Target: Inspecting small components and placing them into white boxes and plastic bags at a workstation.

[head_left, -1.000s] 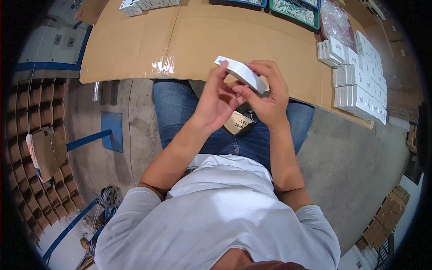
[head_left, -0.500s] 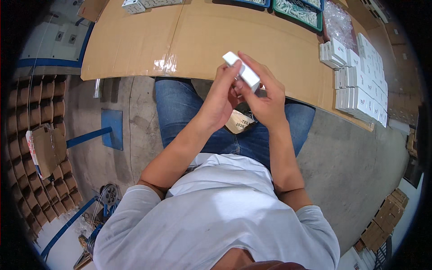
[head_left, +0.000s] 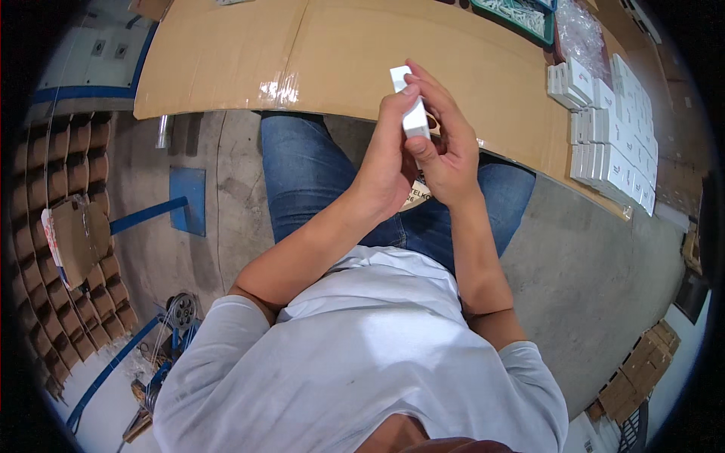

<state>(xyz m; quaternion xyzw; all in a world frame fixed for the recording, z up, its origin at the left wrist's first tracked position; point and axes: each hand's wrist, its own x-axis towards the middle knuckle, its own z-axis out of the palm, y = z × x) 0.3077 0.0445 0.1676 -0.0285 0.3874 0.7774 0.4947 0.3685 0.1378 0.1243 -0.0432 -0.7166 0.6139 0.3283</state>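
White box, gripped by left hand, right hand

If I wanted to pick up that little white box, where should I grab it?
Probably pinch the small white box across its two long flat sides near the middle, coming from the side. It is long and slim; the left hand and right hand hold it that way.

We see a broad bare stretch of the cardboard-covered table along its near edge and toward its left corner, where a hand could pass freely. Toward the right edge, stacked white boxes stand in rows and block the way. At the far right corner a green tray and a clear plastic bag crowd the surface.
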